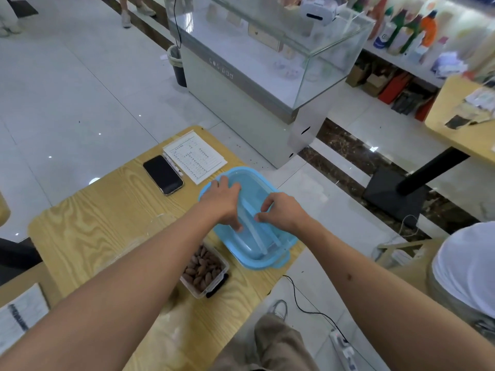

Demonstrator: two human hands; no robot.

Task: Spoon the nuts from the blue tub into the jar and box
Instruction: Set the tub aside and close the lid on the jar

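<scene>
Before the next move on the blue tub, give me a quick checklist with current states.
1. Blue tub on the wooden table: not ok, its near end overhangs the edge.
2. Left hand steadying the tub: ok, it rests on the far-left rim.
3. Right hand holding a spoon: cannot tell; the fingers pinch something pale over the tub.
4. Nuts left in the tub: cannot tell; the visible interior looks bare.
5. Clear box filled: ok, brown nuts lie in it.
6. Jar: cannot tell, only faint glassy outlines show.

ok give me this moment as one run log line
left hand on blue tub rim | right hand pinching clear spoon in tub | clear box holds nuts | tub looks empty
</scene>
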